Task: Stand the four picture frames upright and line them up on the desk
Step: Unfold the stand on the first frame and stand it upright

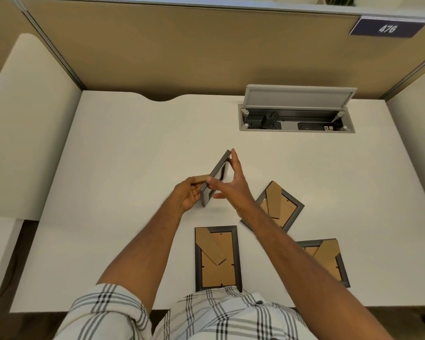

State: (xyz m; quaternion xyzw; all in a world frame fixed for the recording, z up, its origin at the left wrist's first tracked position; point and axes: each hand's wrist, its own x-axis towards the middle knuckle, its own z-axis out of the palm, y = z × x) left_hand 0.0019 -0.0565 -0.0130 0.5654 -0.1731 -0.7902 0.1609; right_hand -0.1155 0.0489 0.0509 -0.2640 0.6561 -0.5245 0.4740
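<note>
my left hand [187, 196] grips the near end of a grey picture frame [215, 176] and its brown cardboard stand [200, 179], the frame raised on edge above the white desk [133, 148]. my right hand [231, 185] is spread open against its other face. three more frames lie back-up: one nearest me [217, 258], one right of the hands [279, 207], one far right [325, 261], partly under my forearm.
</note>
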